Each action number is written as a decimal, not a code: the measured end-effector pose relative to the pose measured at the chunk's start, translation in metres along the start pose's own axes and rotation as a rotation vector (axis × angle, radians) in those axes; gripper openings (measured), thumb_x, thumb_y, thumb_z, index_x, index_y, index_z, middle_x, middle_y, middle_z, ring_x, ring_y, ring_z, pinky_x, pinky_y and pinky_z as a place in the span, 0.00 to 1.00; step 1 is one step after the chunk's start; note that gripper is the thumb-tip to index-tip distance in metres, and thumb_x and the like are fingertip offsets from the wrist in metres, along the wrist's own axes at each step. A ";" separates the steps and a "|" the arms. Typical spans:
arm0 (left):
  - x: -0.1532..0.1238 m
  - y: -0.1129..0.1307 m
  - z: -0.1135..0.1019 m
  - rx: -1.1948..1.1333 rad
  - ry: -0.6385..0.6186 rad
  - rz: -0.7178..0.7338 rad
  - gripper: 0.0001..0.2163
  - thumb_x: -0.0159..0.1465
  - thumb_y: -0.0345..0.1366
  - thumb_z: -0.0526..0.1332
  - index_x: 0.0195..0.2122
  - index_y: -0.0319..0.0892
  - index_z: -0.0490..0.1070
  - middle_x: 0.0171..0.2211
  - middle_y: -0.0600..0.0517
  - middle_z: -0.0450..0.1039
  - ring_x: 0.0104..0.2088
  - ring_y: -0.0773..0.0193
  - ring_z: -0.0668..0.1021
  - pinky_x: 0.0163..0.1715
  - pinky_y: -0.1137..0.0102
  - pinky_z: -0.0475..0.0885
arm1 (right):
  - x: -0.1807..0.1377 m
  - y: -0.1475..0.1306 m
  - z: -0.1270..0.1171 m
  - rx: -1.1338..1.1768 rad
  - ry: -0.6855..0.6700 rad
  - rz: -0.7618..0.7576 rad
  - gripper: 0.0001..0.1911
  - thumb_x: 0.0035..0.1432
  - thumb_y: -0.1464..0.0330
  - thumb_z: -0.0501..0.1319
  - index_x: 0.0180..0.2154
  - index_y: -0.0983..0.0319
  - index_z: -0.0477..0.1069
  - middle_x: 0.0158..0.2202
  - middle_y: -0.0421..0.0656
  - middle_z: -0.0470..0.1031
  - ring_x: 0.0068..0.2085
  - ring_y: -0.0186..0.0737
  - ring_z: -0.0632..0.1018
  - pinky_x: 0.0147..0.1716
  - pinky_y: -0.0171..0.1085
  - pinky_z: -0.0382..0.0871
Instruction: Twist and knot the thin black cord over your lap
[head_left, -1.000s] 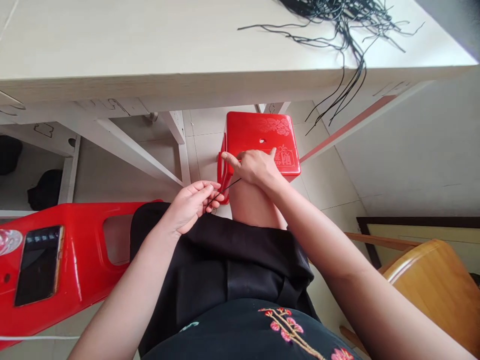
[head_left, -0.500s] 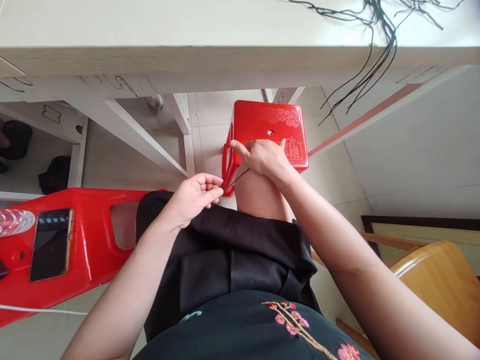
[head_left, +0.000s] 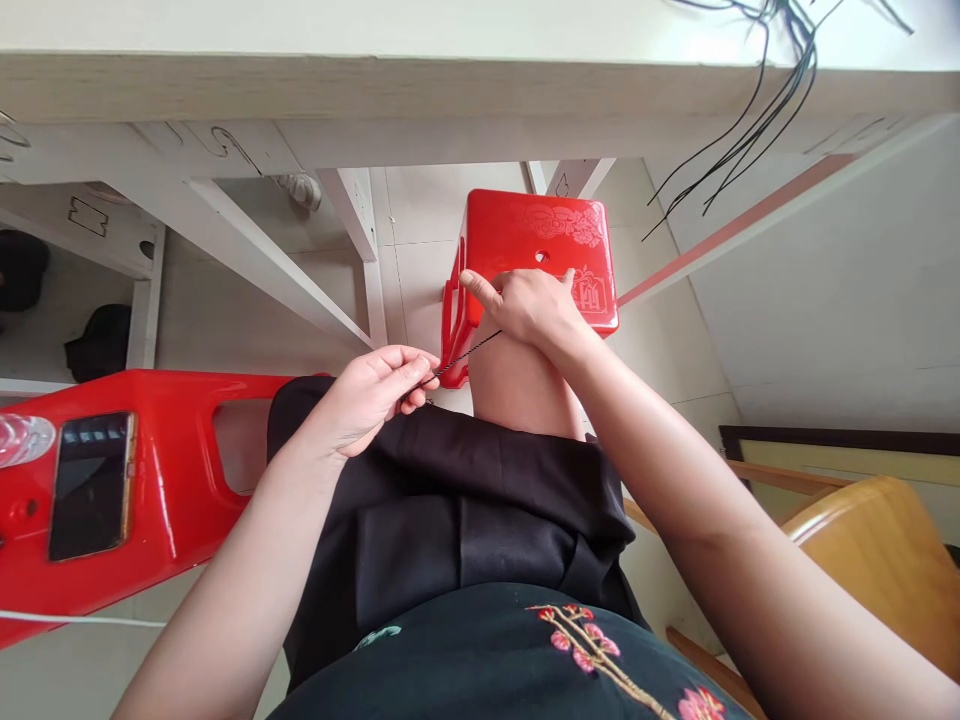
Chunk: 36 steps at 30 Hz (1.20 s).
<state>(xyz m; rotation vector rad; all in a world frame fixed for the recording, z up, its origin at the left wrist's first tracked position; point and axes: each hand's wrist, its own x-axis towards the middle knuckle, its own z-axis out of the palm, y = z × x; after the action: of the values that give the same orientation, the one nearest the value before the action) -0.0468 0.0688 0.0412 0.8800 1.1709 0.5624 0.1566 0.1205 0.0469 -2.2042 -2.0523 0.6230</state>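
Observation:
A thin black twisted cord (head_left: 469, 353) runs taut on a slant from my left hand to my right hand. My left hand (head_left: 381, 392) is closed in a pinch on its lower end, just above the black skirt (head_left: 480, 480). On the bare leg (head_left: 517, 385), near the knee, my right hand (head_left: 534, 305) lies palm down, thumb and little finger spread. The cord passes under the edge of that palm, where its other end is hidden. Beyond the knee stands a red plastic stool (head_left: 517, 230) with a patterned top.
Loose black cords (head_left: 750, 130) hang over the front edge of the white table (head_left: 375, 80). To the left, a phone (head_left: 94, 485) and a clear plastic bottle (head_left: 26, 440) rest on another red stool (head_left: 180, 460). A wooden chair (head_left: 877, 560) stands at right.
My left hand has shifted slightly left and its pinch on the cord has turned, with more cord showing. My right hand stays on the leg. The view has tilted a little downward.

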 end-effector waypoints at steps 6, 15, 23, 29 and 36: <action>-0.008 -0.007 -0.016 0.144 0.010 0.063 0.13 0.48 0.36 0.69 0.35 0.40 0.74 0.30 0.52 0.72 0.28 0.68 0.73 0.27 0.74 0.67 | -0.001 0.000 -0.001 0.004 0.004 0.011 0.40 0.55 0.40 0.34 0.25 0.62 0.70 0.29 0.50 0.75 0.42 0.57 0.75 0.52 0.68 0.40; -0.007 -0.006 -0.029 0.055 0.080 0.061 0.12 0.49 0.35 0.69 0.34 0.39 0.72 0.24 0.53 0.71 0.25 0.70 0.73 0.27 0.73 0.69 | -0.004 0.000 0.001 0.002 0.026 0.007 0.39 0.56 0.41 0.34 0.23 0.62 0.69 0.27 0.50 0.75 0.40 0.55 0.75 0.53 0.68 0.41; -0.012 0.005 -0.030 -0.095 0.056 -0.028 0.12 0.53 0.40 0.66 0.36 0.40 0.73 0.25 0.51 0.73 0.24 0.71 0.73 0.23 0.76 0.66 | -0.003 0.000 0.001 0.002 0.013 0.018 0.39 0.56 0.41 0.35 0.22 0.62 0.68 0.28 0.50 0.75 0.41 0.56 0.75 0.52 0.70 0.38; -0.017 0.003 -0.028 0.019 0.104 0.087 0.12 0.47 0.34 0.70 0.33 0.39 0.74 0.27 0.53 0.70 0.23 0.74 0.69 0.20 0.78 0.64 | -0.004 0.001 0.001 0.005 0.017 0.011 0.39 0.55 0.40 0.34 0.21 0.62 0.67 0.28 0.50 0.74 0.40 0.56 0.75 0.52 0.70 0.39; -0.013 -0.003 -0.028 0.117 0.195 0.143 0.13 0.47 0.37 0.69 0.33 0.39 0.73 0.28 0.54 0.69 0.26 0.72 0.71 0.23 0.77 0.66 | -0.003 0.001 0.000 0.015 0.016 0.008 0.39 0.54 0.39 0.34 0.20 0.62 0.66 0.27 0.47 0.74 0.38 0.52 0.75 0.52 0.70 0.39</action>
<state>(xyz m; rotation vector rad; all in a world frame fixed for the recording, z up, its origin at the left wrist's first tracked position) -0.0777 0.0656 0.0419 1.0322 1.3342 0.7137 0.1576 0.1177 0.0471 -2.2035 -2.0254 0.6178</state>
